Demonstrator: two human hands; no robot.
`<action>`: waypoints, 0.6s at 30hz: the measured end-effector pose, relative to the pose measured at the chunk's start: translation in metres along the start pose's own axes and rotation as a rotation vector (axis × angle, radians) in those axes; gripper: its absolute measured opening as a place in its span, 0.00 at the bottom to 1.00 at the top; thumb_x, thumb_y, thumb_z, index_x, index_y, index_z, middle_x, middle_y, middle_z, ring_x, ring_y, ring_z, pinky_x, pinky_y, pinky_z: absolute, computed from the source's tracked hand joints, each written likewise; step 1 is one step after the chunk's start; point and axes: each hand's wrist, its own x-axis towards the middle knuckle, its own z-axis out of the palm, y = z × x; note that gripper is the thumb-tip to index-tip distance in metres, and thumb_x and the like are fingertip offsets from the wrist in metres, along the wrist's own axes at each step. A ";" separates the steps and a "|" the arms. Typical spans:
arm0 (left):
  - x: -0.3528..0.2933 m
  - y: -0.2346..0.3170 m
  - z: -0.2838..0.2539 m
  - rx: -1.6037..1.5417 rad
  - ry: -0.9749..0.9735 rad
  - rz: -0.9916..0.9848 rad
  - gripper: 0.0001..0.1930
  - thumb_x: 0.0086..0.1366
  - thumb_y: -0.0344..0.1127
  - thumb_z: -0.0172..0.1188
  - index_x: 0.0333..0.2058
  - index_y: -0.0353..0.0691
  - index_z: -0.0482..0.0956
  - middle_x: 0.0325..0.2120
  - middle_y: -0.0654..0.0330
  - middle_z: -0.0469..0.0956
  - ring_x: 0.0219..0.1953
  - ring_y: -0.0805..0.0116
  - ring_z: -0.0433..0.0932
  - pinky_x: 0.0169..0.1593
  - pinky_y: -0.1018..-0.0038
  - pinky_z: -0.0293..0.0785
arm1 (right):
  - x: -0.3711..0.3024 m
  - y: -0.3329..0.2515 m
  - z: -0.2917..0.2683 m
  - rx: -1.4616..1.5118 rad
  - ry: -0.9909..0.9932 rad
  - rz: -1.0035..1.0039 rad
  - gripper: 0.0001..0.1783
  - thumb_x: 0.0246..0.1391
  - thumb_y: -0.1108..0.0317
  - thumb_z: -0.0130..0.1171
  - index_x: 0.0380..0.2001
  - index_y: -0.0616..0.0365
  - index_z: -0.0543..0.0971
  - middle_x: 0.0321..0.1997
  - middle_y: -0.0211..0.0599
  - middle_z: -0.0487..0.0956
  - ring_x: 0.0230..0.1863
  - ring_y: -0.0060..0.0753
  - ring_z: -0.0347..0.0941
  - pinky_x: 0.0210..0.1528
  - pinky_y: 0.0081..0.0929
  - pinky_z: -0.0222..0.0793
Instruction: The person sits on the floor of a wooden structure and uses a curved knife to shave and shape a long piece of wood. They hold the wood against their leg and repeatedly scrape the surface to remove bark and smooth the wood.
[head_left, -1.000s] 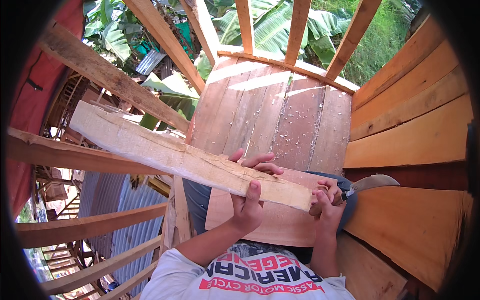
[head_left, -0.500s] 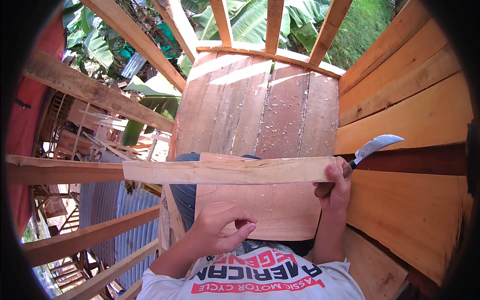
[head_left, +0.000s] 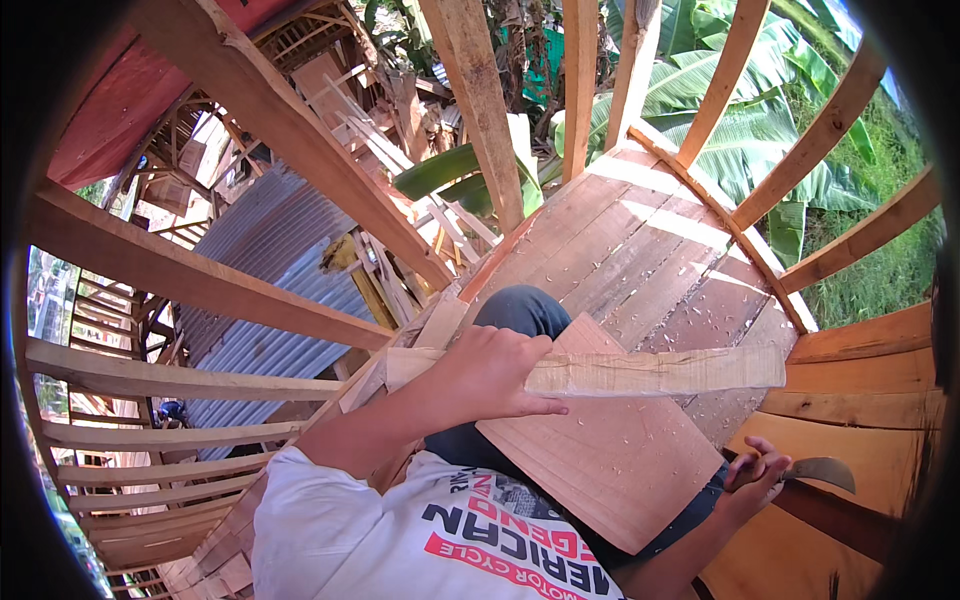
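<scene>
A long pale piece of wood [head_left: 665,372] lies level across the view above my lap. My left hand [head_left: 500,375] is closed over it left of its middle, thumb along the near edge. Lower right, apart from the wood, my right hand [head_left: 755,482] grips a curved knife [head_left: 828,474] by its handle, which is mostly hidden in the fingers. The hooked blade points right, away from the wood. Under the piece, a flat wooden board [head_left: 610,465] rests tilted across my thighs, a few shavings on it.
Plank flooring [head_left: 640,270] scattered with shavings stretches ahead. Wooden slats [head_left: 250,290] rail the left side and far edge, with corrugated metal sheets [head_left: 270,290] beyond. A plank wall [head_left: 850,370] stands close on the right. Banana leaves [head_left: 740,130] hang outside.
My left hand, free before, now grips the wood. My right hand has let go of the wood and moved down right, still holding the knife. The view has turned leftward.
</scene>
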 end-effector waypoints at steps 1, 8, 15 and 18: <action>-0.004 0.001 0.007 -0.046 -0.016 -0.067 0.31 0.51 0.63 0.64 0.30 0.33 0.74 0.20 0.46 0.77 0.27 0.46 0.79 0.33 0.60 0.74 | -0.003 0.006 -0.003 -0.027 -0.163 0.074 0.34 0.60 0.35 0.45 0.16 0.55 0.64 0.13 0.31 0.65 0.12 0.17 0.59 0.12 0.12 0.48; -0.044 0.007 0.049 -0.423 -0.120 -0.355 0.32 0.57 0.58 0.63 0.35 0.26 0.74 0.25 0.39 0.79 0.32 0.45 0.81 0.36 0.59 0.76 | -0.036 0.013 0.023 -0.731 -0.597 -0.090 0.35 0.53 0.40 0.58 0.11 0.61 0.66 0.09 0.35 0.60 0.12 0.26 0.58 0.17 0.26 0.52; -0.080 0.003 0.063 -0.562 -0.195 -0.427 0.25 0.55 0.44 0.68 0.39 0.26 0.73 0.28 0.40 0.78 0.33 0.49 0.81 0.38 0.64 0.74 | -0.053 0.002 0.047 -1.153 -0.715 -0.132 0.29 0.45 0.44 0.67 0.12 0.60 0.72 0.10 0.40 0.68 0.12 0.41 0.68 0.17 0.33 0.59; -0.096 0.000 0.060 -0.502 -0.233 -0.452 0.24 0.55 0.44 0.68 0.38 0.27 0.73 0.28 0.40 0.78 0.32 0.48 0.81 0.37 0.64 0.74 | -0.062 -0.002 0.061 -1.152 -0.805 -0.173 0.28 0.45 0.44 0.67 0.13 0.59 0.73 0.11 0.38 0.69 0.12 0.39 0.69 0.16 0.32 0.61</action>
